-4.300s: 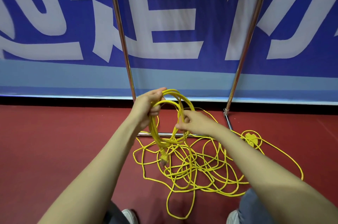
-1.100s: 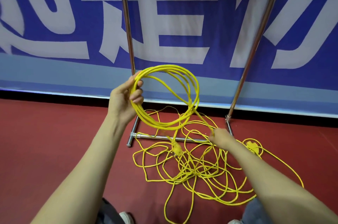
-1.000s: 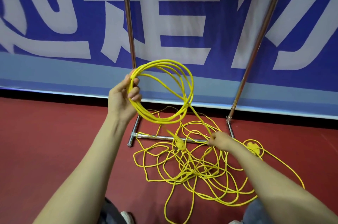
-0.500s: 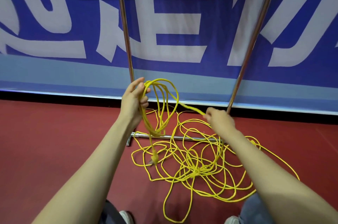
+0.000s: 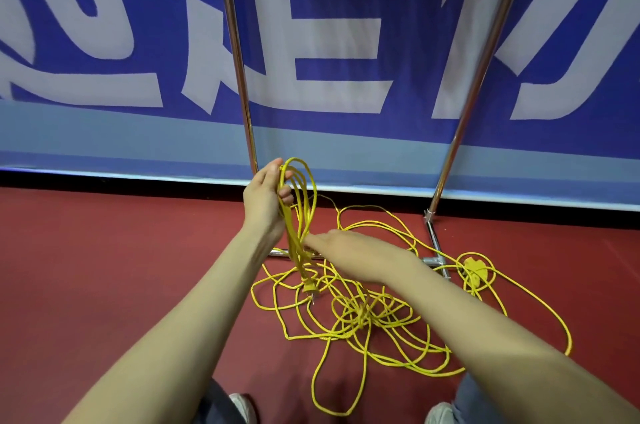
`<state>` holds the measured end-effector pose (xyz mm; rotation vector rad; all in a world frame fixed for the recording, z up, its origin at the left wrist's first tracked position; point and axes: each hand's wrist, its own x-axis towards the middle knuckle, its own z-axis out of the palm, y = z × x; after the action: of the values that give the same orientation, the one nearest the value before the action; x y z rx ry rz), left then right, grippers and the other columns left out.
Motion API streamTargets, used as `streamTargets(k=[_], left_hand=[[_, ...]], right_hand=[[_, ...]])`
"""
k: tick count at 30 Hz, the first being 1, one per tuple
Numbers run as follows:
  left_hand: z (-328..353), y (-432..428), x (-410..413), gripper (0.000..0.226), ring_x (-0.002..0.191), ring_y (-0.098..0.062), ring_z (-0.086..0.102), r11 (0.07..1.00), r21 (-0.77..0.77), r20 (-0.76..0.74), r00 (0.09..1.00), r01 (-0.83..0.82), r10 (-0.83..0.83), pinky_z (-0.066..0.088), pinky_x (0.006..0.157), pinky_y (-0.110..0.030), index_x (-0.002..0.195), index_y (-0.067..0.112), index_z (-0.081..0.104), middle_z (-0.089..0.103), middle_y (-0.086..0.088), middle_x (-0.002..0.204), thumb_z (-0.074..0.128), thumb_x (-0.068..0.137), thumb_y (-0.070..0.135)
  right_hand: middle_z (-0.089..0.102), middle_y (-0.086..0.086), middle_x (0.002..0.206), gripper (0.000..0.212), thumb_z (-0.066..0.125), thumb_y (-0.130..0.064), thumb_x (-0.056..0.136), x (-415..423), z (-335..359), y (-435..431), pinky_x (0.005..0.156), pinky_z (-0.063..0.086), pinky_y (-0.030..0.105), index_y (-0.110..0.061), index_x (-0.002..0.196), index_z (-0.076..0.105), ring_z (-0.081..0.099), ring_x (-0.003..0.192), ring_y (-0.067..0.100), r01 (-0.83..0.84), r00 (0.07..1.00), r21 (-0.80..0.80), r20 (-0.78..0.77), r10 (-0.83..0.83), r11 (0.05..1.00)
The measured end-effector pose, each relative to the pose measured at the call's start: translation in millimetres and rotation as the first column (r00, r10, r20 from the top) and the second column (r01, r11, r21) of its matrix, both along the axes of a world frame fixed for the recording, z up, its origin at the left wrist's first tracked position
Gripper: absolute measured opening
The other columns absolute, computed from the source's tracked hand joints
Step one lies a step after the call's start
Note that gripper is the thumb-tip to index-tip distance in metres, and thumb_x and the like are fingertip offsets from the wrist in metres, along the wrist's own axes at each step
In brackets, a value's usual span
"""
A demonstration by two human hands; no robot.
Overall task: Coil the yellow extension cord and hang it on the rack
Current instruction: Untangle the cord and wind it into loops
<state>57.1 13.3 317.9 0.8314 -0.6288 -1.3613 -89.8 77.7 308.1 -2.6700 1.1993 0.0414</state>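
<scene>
My left hand (image 5: 265,200) grips the top of a narrow bundle of loops of the yellow extension cord (image 5: 367,316), which hang down edge-on below it, the plug (image 5: 309,286) dangling at the bottom. My right hand (image 5: 341,245) reaches left to the hanging loops, its fingertips at the strands; whether they pinch the cord I cannot tell. Most of the cord lies tangled on the red floor, with its yellow socket end (image 5: 475,267) at the right. The metal rack (image 5: 239,53) stands just behind, two chrome posts and a floor bar; its top is out of view.
A blue and white banner wall (image 5: 329,87) runs behind the rack. Red floor (image 5: 104,267) spreads to the left and right. My shoes (image 5: 242,406) and trouser legs show at the bottom edge.
The coil in my left hand has turned edge-on and hangs narrower. My right hand has moved left from the loose cord to the hanging loops. Over the last seconds more loops joined the coil.
</scene>
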Motion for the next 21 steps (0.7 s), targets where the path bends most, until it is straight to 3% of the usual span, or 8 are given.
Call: streamTargets(k=[5,8,10,12,15,18,21], left_hand=[[2.4,2.5,-1.6,0.015,0.038,-0.003,0.035,0.994,0.050,-0.136,0.987,0.095,-0.087,0.028,0.039,-0.012,0.102,0.008,0.056,0.051,-0.003,0.068,0.040,0.103,0.009],[2.4,1.1,-3.7,0.016,0.037,-0.002,0.034,0.985,0.068,-0.211,0.968,0.157,-0.139,0.028,0.037,-0.012,0.102,0.009,0.055,0.049,-0.004,0.073,0.039,0.103,0.011],[3.1,0.9,-6.6,0.016,0.038,-0.003,0.033,0.984,0.059,-0.162,0.975,0.166,-0.155,0.027,0.038,-0.012,0.104,0.009,0.056,0.050,-0.003,0.074,0.041,0.103,0.011],[3.4,1.1,-10.0,0.015,0.040,-0.003,0.033,0.989,0.031,-0.018,0.990,0.143,-0.142,0.027,0.041,-0.014,0.104,0.010,0.059,0.053,-0.002,0.074,0.044,0.102,0.012],[2.9,1.7,-12.2,0.014,0.044,-0.004,0.035,0.995,-0.010,0.112,0.989,0.102,-0.100,0.028,0.043,-0.015,0.102,0.011,0.061,0.055,-0.002,0.076,0.047,0.101,0.013],[3.5,-1.2,-7.4,0.012,0.043,-0.003,0.036,0.997,-0.040,0.043,0.997,0.072,-0.070,0.028,0.042,-0.014,0.102,0.010,0.059,0.054,-0.002,0.074,0.048,0.101,0.013],[1.4,-6.2,-2.1,0.014,0.041,-0.002,0.036,0.999,-0.029,-0.094,0.995,0.019,-0.021,0.028,0.041,-0.013,0.106,0.010,0.056,0.051,-0.003,0.076,0.043,0.102,0.011]], right_hand=[[0.057,0.001,0.096,0.032,0.047,0.000,0.090,-2.9,11.3,1.0,0.061,0.032,0.032,-0.016,0.118,0.043,0.054,0.081,0.024,0.042,0.995,-0.077,0.093,-0.034,0.996],[0.055,-0.001,0.086,0.016,0.046,-0.015,0.097,-0.1,5.4,-1.6,0.065,0.038,0.031,-0.011,0.113,0.044,0.054,0.075,0.022,0.197,0.934,0.057,0.293,-0.205,0.979],[0.063,0.004,0.091,0.015,0.047,-0.019,0.097,0.4,1.9,-7.6,0.069,0.044,0.032,-0.011,0.110,0.045,0.059,0.076,0.024,0.285,0.891,0.126,0.331,-0.311,0.950],[0.066,0.009,0.104,0.018,0.048,-0.021,0.097,-6.0,2.2,-14.9,0.076,0.046,0.036,-0.011,0.112,0.045,0.062,0.091,0.031,0.384,0.892,0.058,0.233,-0.387,0.921],[0.064,0.016,0.107,0.018,0.046,-0.007,0.093,-24.7,6.0,-20.9,0.078,0.044,0.036,-0.009,0.109,0.054,0.059,0.103,0.035,0.452,0.887,-0.108,-0.054,-0.459,0.885],[0.061,0.017,0.103,0.025,0.045,0.003,0.087,-34.1,1.3,-17.7,0.076,0.043,0.034,-0.008,0.101,0.062,0.057,0.101,0.034,0.403,0.901,-0.017,-0.170,-0.400,0.915],[0.051,0.009,0.112,0.038,0.042,0.001,0.090,-29.0,-2.2,-12.7,0.089,0.042,0.032,-0.015,0.118,0.063,0.054,0.109,0.028,0.269,0.963,0.144,-0.070,-0.261,0.952]])
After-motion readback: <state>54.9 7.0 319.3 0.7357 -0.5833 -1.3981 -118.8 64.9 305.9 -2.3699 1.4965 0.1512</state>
